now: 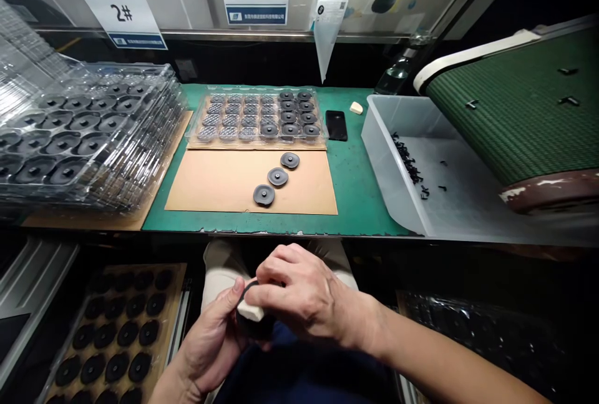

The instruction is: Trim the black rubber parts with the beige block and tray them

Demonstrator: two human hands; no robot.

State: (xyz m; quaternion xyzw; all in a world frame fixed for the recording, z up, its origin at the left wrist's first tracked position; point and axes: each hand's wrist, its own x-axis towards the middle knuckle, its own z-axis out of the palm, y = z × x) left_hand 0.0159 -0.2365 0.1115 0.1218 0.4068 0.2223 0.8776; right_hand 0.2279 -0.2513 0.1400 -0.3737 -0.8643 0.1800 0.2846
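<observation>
Low over my lap, my left hand (218, 332) is closed around the edge of a black round disc (257, 328), much of it hidden by my fingers. My right hand (304, 291) pinches a small cream-white block (251, 311) and presses it against the disc's face. On the brown cardboard (210, 182) above my hands lie three more black discs (277, 177) in a slanting row, each with a small stud at its middle. Behind them a clear tray (257, 120) has black discs in its right-hand pockets.
A tall stack of clear trays (84, 135) with discs stands left. A black phone (336, 125) and another cream block (356, 107) lie right of the tray. A plastic bin (397, 160) with small black pieces sits below a green conveyor belt (524, 104). Another disc tray (116, 329) is lower left.
</observation>
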